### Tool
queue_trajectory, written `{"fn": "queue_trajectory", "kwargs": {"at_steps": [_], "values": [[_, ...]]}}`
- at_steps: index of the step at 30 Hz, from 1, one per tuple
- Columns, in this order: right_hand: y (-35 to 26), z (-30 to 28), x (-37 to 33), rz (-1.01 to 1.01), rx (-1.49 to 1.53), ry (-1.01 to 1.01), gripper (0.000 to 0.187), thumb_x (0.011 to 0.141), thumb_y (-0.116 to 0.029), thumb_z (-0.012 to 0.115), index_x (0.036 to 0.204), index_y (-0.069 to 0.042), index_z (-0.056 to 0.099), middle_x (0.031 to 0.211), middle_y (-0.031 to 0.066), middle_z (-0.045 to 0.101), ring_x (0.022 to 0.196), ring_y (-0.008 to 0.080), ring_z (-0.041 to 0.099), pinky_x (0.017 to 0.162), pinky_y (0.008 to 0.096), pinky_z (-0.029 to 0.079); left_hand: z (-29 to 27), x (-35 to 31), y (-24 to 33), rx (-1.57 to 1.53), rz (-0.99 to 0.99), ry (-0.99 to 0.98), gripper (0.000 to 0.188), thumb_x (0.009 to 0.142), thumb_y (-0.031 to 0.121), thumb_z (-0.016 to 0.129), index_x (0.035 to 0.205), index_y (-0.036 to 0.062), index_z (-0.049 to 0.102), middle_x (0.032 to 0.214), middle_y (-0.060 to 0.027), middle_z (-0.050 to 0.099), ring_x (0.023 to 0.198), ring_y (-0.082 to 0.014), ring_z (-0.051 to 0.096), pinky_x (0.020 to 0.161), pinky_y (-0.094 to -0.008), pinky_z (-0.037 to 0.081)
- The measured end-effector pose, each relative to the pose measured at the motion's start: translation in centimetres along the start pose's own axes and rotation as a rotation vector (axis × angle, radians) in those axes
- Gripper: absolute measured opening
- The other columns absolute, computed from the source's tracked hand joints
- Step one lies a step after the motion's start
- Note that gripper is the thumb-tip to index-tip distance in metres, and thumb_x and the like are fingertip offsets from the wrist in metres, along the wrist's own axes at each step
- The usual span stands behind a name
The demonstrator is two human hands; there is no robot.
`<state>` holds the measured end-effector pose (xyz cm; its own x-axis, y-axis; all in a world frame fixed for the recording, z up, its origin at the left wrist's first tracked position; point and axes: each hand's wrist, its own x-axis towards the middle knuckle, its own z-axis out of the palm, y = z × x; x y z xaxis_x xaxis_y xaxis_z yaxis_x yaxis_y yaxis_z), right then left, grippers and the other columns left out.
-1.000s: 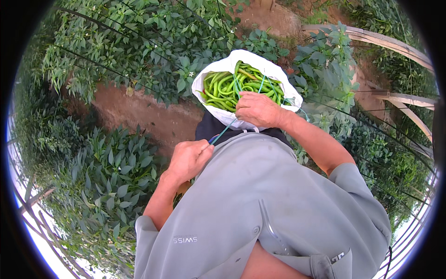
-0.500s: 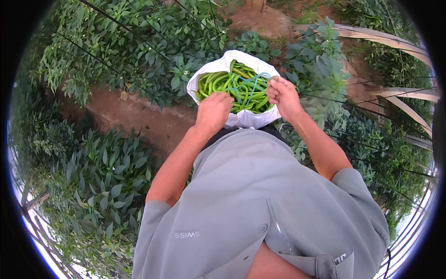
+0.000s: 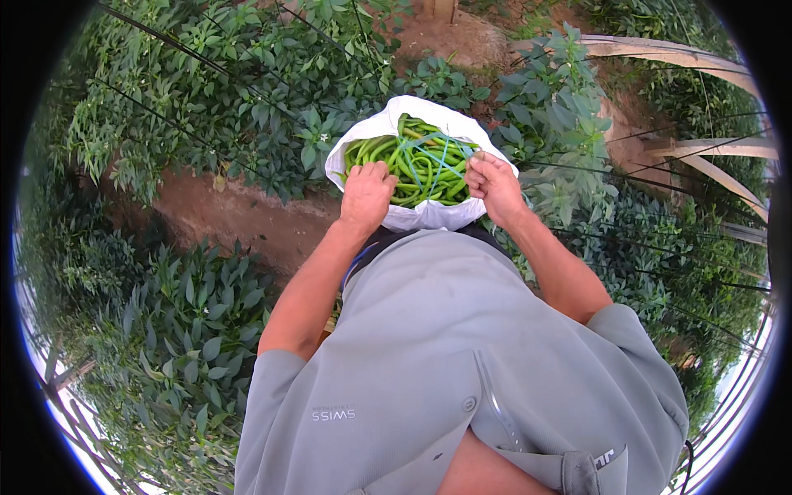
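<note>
A white sack [image 3: 402, 108] filled with long green chili peppers [image 3: 422, 169] stands open in front of my body. Blue string [image 3: 444, 153] crosses over the peppers in loose strands. My right hand [image 3: 495, 183] is closed at the right of the opening, its fingers pinched where the blue string runs up to them. At the left side my left hand [image 3: 367, 195] lies over the near rim with its fingers curled down against the peppers. Whatever those left fingertips hold, if anything, is hidden.
Leafy green plants [image 3: 198, 318] grow on both sides, with a strip of bare reddish soil [image 3: 247, 219] between rows at the left. Dark lines [image 3: 194, 54] stretch across the plants. Pale curved beams [image 3: 685, 54] stand at the upper right.
My left hand has shifted left along the peppers and the sack's near rim. My right hand has moved slightly left and down, further over the opening.
</note>
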<state>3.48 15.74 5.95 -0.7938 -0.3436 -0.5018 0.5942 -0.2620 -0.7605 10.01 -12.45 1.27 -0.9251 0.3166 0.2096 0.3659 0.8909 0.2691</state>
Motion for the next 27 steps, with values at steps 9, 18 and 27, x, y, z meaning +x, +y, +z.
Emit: {"fn": "queue_trajectory", "kwargs": {"at_steps": [9,18,27], "values": [[0.2,0.6,-0.6,0.033,-0.020,0.047,0.017,0.110,-0.016,0.060,0.094,-0.010,0.059,0.073,-0.0072,0.041,0.065,0.0064,0.038,0.056,0.0250,0.030,1.3,2.8,3.7,0.042,-0.015,-0.202,0.023,0.089,0.032,0.076,0.087,0.0087,0.078,0.078,-0.0094,0.072,0.078,-0.0303,0.072,0.079,-0.0441,0.053],[0.7,-0.1,-0.9,0.021,0.015,0.072,0.016,0.110,-0.016,0.059,0.095,-0.010,0.060,0.073,-0.0073,0.040,0.065,0.0064,0.037,0.056,0.0248,0.029,0.4,4.0,4.2,-0.246,-0.247,-0.265,0.028,0.090,0.030,0.072,0.082,0.0034,0.074,0.083,-0.0173,0.073,0.083,-0.0399,0.072,0.080,-0.0538,0.057],[0.8,-1.1,-0.7,0.011,0.082,0.078,0.016,0.107,-0.018,0.064,0.096,-0.007,0.064,0.072,-0.0074,0.043,0.065,0.0059,0.040,0.056,0.0245,0.029,-9.5,-0.7,-0.1,-0.247,-0.182,-0.284,0.016,0.096,0.018,0.070,0.097,0.0038,0.076,0.096,-0.0127,0.072,0.091,-0.0363,0.072,0.081,-0.0487,0.059]]}}
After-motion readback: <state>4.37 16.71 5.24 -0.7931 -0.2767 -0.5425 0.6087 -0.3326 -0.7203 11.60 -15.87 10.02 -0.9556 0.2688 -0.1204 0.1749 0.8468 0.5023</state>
